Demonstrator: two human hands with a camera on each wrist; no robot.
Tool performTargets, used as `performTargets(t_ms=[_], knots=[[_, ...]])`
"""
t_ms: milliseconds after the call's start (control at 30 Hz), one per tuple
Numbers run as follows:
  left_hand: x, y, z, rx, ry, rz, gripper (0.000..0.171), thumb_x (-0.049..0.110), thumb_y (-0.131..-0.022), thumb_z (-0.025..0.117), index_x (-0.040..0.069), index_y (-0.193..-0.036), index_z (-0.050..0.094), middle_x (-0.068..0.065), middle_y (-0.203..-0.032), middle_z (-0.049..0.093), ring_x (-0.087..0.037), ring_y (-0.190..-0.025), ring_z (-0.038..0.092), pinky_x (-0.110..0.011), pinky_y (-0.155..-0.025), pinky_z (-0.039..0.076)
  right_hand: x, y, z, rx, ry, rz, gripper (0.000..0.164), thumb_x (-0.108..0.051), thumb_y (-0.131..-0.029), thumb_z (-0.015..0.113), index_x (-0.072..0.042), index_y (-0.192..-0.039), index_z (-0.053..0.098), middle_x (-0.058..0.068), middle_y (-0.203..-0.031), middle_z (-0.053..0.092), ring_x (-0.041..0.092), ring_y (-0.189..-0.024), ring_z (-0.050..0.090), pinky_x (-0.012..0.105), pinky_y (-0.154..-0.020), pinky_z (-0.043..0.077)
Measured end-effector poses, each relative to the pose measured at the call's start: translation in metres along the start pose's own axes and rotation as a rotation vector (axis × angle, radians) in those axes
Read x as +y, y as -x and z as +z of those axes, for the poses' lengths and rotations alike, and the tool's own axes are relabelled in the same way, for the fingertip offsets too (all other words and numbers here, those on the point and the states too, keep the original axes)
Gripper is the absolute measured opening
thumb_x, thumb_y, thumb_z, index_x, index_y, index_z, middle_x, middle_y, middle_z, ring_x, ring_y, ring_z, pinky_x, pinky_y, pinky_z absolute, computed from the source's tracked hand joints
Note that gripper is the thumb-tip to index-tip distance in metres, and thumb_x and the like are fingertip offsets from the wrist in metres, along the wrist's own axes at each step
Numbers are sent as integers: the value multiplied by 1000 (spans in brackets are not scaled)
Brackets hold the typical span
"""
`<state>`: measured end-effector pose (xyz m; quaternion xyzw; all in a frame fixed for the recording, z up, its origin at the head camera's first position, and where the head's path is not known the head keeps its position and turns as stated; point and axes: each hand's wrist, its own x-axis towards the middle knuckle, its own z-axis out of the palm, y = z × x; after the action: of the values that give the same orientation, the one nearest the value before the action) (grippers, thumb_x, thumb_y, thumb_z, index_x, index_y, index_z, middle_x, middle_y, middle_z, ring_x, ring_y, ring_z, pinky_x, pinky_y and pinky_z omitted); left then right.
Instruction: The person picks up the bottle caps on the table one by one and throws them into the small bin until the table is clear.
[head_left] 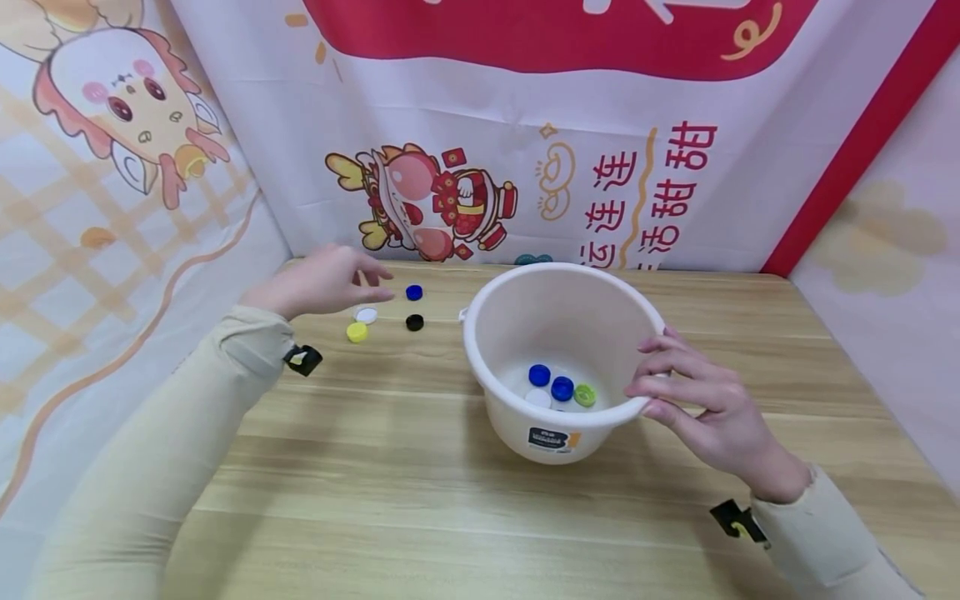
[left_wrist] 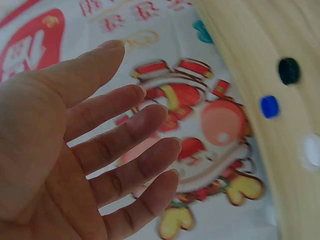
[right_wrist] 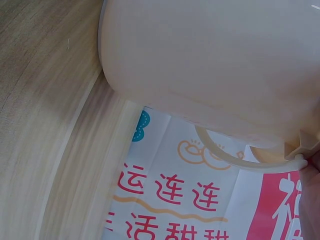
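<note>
My right hand (head_left: 701,400) grips the rim of a white plastic bucket (head_left: 480,358) on its right side. Inside the bucket lie several bottle caps, among them a blue cap (head_left: 539,375) and a green cap (head_left: 585,395). Over the back left of the table, my left hand (head_left: 318,282) hovers with relaxed fingers and holds nothing. Close to it on the wood are a blue cap (head_left: 414,292), a black cap (head_left: 415,322), a white cap (head_left: 366,315) and a yellow cap (head_left: 357,332). The left wrist view shows the left palm (left_wrist: 30,150) bare.
The wooden table (head_left: 360,500) ends at a printed cloth backdrop (head_left: 300,167) behind. Cloth walls also stand on the left and right. The bucket's handle (right_wrist: 225,157) hangs at its far side in the right wrist view.
</note>
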<state>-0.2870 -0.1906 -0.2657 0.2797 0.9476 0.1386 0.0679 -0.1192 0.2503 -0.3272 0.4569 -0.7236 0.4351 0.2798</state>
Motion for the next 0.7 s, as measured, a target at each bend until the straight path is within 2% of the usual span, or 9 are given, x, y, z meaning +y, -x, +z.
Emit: performTargets(t_ms=[233, 367, 467, 700], knots=[[-73, -3, 29, -48, 60, -107, 41, 32, -95, 68, 0, -122, 67, -13, -108, 70, -29, -97, 65, -50, -84, 53, -1, 0, 0, -8, -6, 11, 26, -21, -92, 71, 4, -97, 75, 14, -96, 68, 29, -116, 55, 47, -116, 25], [-108, -1, 49, -67, 96, -138, 40, 30, -94, 69, -3, -118, 68, -16, -108, 70, -30, -98, 65, -50, -86, 52, -1, -1, 0, -11, -15, 14, 26, -20, -92, 70, 4, -97, 75, 14, -96, 68, 28, -117, 54, 47, -116, 24], [-120, 2, 60, -57, 107, -143, 37, 30, -94, 70, -1, -113, 72, -13, -104, 72, -27, -93, 66, -48, -84, 52, 0, 0, 0, -12, -13, 15, 26, -21, -92, 70, 4, -98, 75, 15, -96, 68, 30, -117, 54, 47, -116, 24], [-129, -1, 79, -29, 129, -177, 38, 36, -90, 73, 2, -107, 74, -10, -98, 73, -26, -89, 66, -48, -84, 51, 4, 3, 0, -9, -15, 16, 26, -21, -92, 71, 4, -98, 75, 15, -96, 68, 30, -117, 54, 48, -116, 24]])
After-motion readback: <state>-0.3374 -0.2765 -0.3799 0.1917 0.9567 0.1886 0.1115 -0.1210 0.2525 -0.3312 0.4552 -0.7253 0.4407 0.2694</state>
